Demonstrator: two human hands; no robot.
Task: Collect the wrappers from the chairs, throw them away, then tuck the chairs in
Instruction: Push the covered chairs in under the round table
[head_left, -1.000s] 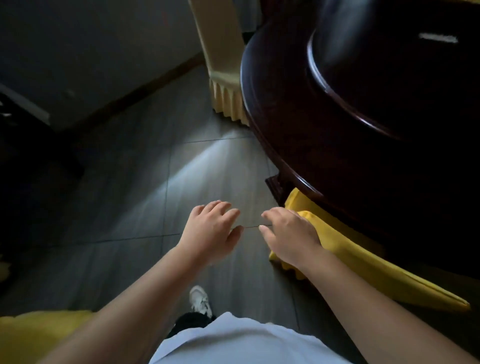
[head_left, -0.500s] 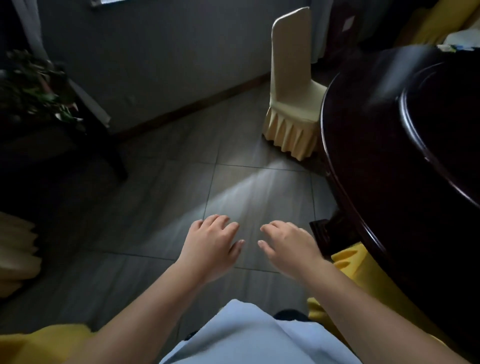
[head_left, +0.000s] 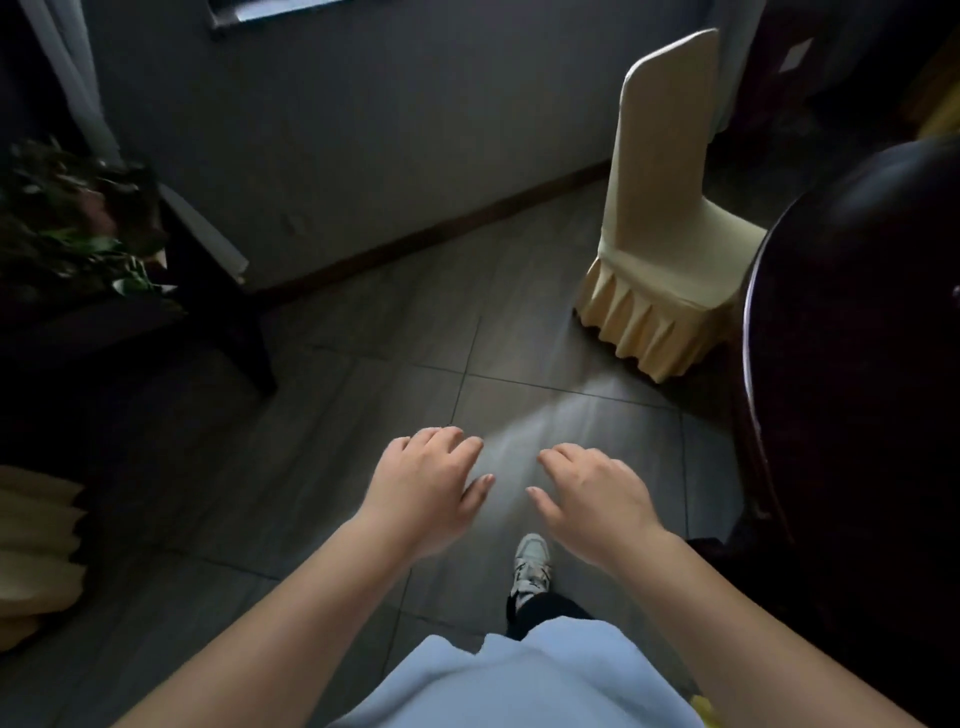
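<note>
Grey floor (head_left: 322, 467) — cream-covered chair (head_left: 670, 244) stands upright beside dark table (head_left: 857, 364).

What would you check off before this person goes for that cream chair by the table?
1. Left hand free, holding nothing: ok.
2. Right hand free, holding nothing: ok.
3. Tiled floor up to the cream-covered chair free of obstacles: ok.
4. Chair tucked under the round dark table: seat partly under the edge, but cannot tell if fully in.
5. Wrapper on its seat: cannot tell, too dim.
</note>
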